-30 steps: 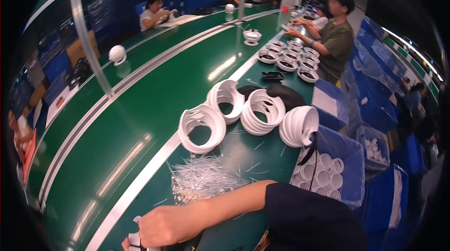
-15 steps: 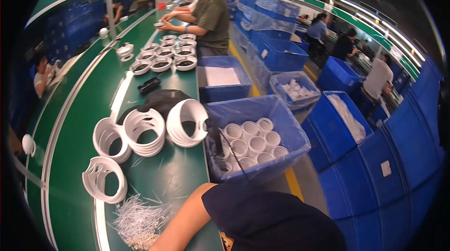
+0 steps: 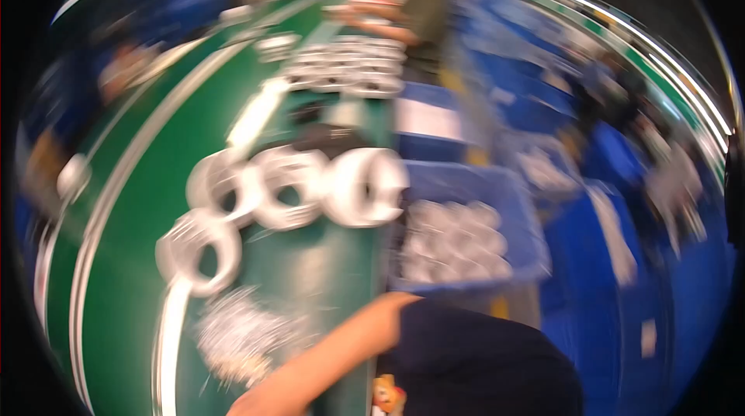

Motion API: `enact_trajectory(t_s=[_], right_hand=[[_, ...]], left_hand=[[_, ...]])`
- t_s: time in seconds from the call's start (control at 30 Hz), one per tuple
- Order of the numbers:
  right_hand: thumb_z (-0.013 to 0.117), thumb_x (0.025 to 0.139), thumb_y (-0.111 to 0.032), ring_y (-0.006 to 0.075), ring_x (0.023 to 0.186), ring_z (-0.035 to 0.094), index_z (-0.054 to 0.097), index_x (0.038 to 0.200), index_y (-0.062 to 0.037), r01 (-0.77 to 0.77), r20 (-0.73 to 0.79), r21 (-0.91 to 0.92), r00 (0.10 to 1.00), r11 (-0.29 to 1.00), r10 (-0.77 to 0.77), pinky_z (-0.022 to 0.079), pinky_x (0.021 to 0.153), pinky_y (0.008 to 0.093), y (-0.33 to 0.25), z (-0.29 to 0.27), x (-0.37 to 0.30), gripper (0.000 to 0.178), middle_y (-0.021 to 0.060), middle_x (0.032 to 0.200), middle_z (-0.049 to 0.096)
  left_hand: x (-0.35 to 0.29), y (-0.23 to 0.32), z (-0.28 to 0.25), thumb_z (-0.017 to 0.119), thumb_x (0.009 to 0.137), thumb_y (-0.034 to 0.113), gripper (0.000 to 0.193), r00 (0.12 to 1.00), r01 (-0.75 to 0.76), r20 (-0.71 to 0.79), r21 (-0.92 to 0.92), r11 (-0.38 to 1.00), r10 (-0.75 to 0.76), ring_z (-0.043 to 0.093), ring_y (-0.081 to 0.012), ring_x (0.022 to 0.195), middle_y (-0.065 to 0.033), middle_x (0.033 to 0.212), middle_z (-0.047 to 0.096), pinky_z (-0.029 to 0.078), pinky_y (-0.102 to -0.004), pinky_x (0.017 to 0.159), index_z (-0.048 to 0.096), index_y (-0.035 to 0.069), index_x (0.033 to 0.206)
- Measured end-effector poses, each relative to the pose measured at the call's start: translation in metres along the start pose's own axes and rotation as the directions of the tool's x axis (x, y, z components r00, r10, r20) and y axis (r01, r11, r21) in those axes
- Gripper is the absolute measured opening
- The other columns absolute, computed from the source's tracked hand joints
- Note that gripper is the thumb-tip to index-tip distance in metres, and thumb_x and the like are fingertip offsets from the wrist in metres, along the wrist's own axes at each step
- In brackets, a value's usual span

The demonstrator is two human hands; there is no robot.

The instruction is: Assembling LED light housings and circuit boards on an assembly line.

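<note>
Neither of my hands shows. One forearm [image 3: 341, 354], apparently my right, slants from a dark sleeve [image 3: 473, 354] down past the lower edge, so its hand is hidden. Beside that forearm, a loose pile of thin white strips, seemingly cable ties [image 3: 244, 331], lies on the green bench [image 3: 310, 261]. Beyond the pile stand several white ribbed rings with cut-outs, among them a left front ring [image 3: 172, 254] and a right ring [image 3: 341, 191]. Motion smears the whole picture.
Against the bench's right side, a blue lined bin [image 3: 531, 261] holds several white round parts. Farther along are rows of white round pieces [image 3: 341, 67], a dark object [image 3: 334, 139] and a co-worker [image 3: 427, 20]. Blue crates [image 3: 613, 315] crowd the right.
The view has swung, so the bench, rings and bin sit farther right and mostly higher, now blurred. My forearm also appears farther right; the rings seem unmoved on the bench.
</note>
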State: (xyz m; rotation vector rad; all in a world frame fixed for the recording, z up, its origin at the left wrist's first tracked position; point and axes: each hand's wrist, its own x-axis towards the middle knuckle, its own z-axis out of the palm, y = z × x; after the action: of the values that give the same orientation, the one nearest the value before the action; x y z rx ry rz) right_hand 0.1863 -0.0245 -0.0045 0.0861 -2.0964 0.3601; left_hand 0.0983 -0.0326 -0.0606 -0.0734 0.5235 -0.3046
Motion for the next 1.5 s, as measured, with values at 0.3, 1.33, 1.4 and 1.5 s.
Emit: enact_trajectory(t_s=[0.3,1.33,1.4,1.5], right_hand=[[0.057,0.073,-0.002,0.0317,0.077,0.061,0.058,0.087,0.0006,-0.283,0.095,-0.104,0.952,0.954,0.292,0.051,0.072,0.0394,-0.074,-0.026,-0.012,0.014,0.0155,0.078,0.06],[0.066,0.065,-0.005,0.032,0.094,0.055,0.06,0.089,-0.0018,-0.404,0.144,-0.243,0.884,0.882,0.445,0.045,0.08,0.0401,-0.069,0.001,-0.008,0.024,0.0133,0.099,0.059],[0.066,0.066,-0.006,0.0319,0.101,0.052,0.058,0.091,-0.0016,-0.402,0.24,-0.186,0.866,0.896,0.439,0.042,0.085,0.0428,-0.073,0.013,-0.009,0.027,0.014,0.105,0.056],[0.066,0.066,-0.008,0.0316,0.103,0.05,0.058,0.09,-0.0015,-0.404,0.318,-0.122,0.85,0.907,0.421,0.04,0.089,0.043,-0.078,0.028,-0.006,0.026,0.0137,0.106,0.055]], left_hand=[[-0.056,-0.106,-0.051,0.047,0.079,0.031,0.04,0.612,-0.721,0.257,-0.208,0.661,0.748,0.06,-0.019,0.084,-0.0123,0.095,0.062,0.047,-0.0329,0.079,0.056,-0.002,0.099],[-0.193,0.08,-0.062,0.035,0.091,0.025,0.026,-0.013,-0.844,-0.224,0.524,0.11,0.974,0.057,-0.0259,0.096,-0.0111,0.114,0.047,0.055,-0.0408,0.065,0.031,0.012,0.113],[-0.196,0.115,-0.066,0.036,0.091,0.025,0.031,-0.097,-0.834,-0.238,0.55,0.052,0.966,0.055,-0.0274,0.097,-0.0122,0.119,0.042,0.053,-0.041,0.068,0.029,0.012,0.118],[-0.195,0.154,-0.087,0.039,0.09,0.026,0.032,-0.173,-0.908,-0.3,0.418,-0.034,0.938,0.055,-0.0285,0.096,-0.0125,0.116,0.044,0.051,-0.0429,0.074,0.029,0.011,0.116]])
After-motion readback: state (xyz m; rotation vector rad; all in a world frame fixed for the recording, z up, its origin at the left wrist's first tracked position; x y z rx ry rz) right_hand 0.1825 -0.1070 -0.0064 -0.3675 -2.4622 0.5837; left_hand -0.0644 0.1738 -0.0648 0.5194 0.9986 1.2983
